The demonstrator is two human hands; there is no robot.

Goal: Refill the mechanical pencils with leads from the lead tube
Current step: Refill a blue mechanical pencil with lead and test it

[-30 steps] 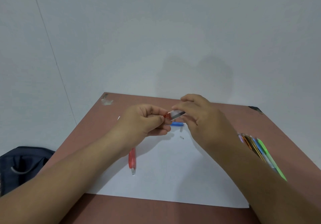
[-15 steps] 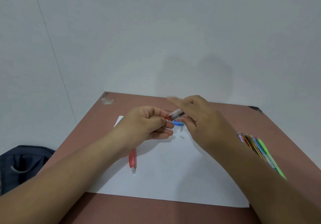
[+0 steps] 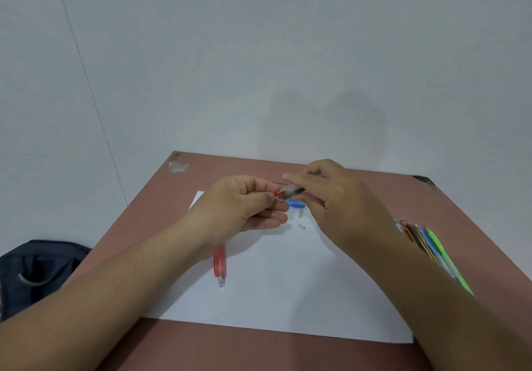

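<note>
Red pencil (image 3: 220, 264) half under forearm

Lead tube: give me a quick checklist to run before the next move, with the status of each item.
1. Right hand holds the lead tube: ok.
2. Left hand pinches at the tube's red end: ok.
3. Lead actually drawn out: cannot tell.
4. Red pencil on the white paper: ok.
5. Red pencil opened for filling: cannot tell.
6. Spare pencils off the paper at the right: ok.

paper (image 3: 288, 284) on table (image 3: 259, 350) | pencil (image 3: 220, 264) on paper, left | pencil bunch (image 3: 431, 247) right of paper | bag (image 3: 37, 273) left of table
</note>
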